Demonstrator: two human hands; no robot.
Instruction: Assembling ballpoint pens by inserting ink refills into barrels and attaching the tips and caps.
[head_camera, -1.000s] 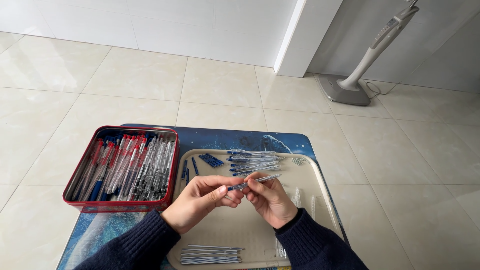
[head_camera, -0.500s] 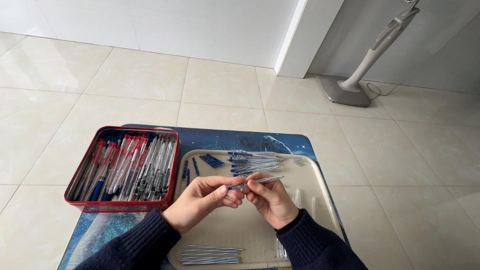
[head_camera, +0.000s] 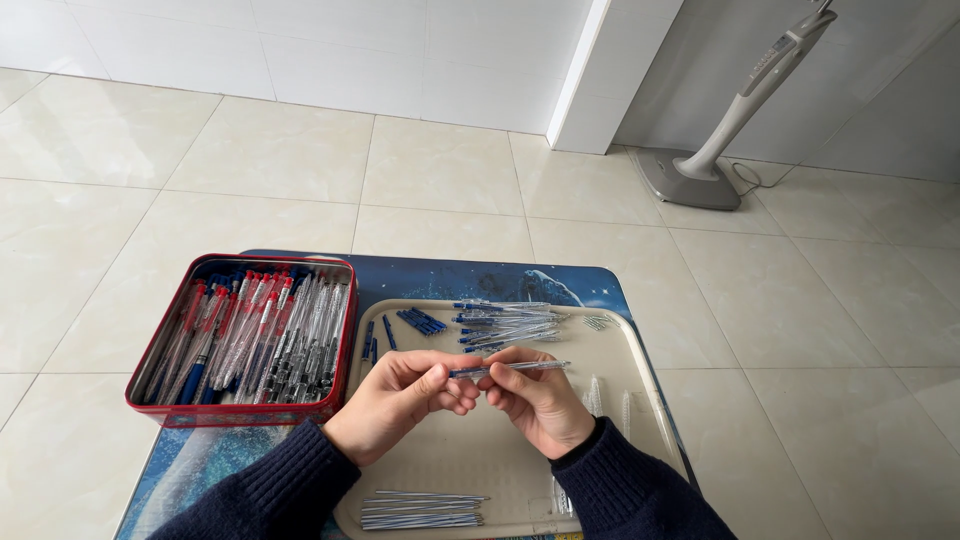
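Observation:
Both hands meet over a beige tray (head_camera: 640, 400) and hold one clear pen barrel with a blue end (head_camera: 525, 366) between them. My left hand (head_camera: 400, 400) pinches its left end with thumb and fingers. My right hand (head_camera: 540, 400) grips the barrel from below, with the right end sticking out past the fingers. A pile of clear blue pens (head_camera: 505, 322) lies at the tray's far side. Loose blue caps (head_camera: 420, 320) lie left of that pile. A row of thin refills (head_camera: 420, 508) lies at the tray's near edge.
A red tin (head_camera: 240, 412) full of red, blue and clear pens stands left of the tray. Both rest on a small blue patterned table (head_camera: 470, 280) over a tiled floor. Small springs (head_camera: 597, 322) lie on the tray's right. A grey upright floor cleaner (head_camera: 730, 110) stands at the far right.

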